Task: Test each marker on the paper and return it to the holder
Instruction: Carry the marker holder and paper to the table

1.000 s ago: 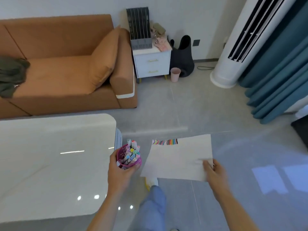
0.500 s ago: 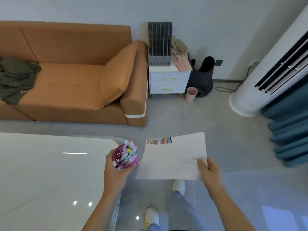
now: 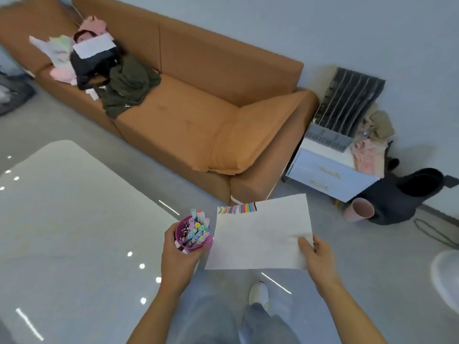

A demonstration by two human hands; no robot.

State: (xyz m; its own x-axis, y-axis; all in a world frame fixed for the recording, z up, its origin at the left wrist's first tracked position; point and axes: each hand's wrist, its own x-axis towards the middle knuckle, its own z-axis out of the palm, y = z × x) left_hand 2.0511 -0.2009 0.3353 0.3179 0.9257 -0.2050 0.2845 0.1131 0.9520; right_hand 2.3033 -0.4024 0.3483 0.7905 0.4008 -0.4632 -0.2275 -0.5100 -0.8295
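Person stands at the corner of a glossy white worktop (image 3: 74, 232), both hands up off it & well apart. Left hand (image 3: 177, 259) is wrapped round a magenta mesh holder (image 3: 208, 242), fingers curled on its wall. Holder is upright, in the air by the worktop's right edge, packed w/ markers (image 3: 197, 229). Caps face up, and a few taller ones stick out at the back. Right hand (image 3: 318, 256) pinches the near right corner of the paper (image 3: 260, 239), thumb on top. Sheet is held roughly flat, just right of the holder. A strip of colour swatches (image 3: 237, 209) runs along the sheet's far left edge.

Worktop has a rounded far corner & a shiny top, w/ light reflections as dots & streaks across it.

Room has a grey floor (image 3: 372, 256) & pale wall (image 3: 323, 28). Orange sofa (image 3: 186, 115) sits along the wall beyond the worktop, w/ a loose cushion (image 3: 255, 135) leaning at its right arm. At its left end a dark green garment (image 3: 129, 88) & a black bag (image 3: 94, 63) are heaped w/ pink & white bits. Right of the sofa is a white 2-drawer cabinet (image 3: 323, 175) w/ a grey file rack (image 3: 347, 105) on top & bunched cloth beside the rack. On the floor by the cabinet, a pink bin (image 3: 359, 209) sits right beside a black floor bag (image 3: 402, 197), w/ a dark cable (image 3: 432, 232) looping nearby. Lower down are the person's jeans (image 3: 206, 316) & one white shoe (image 3: 258, 292).
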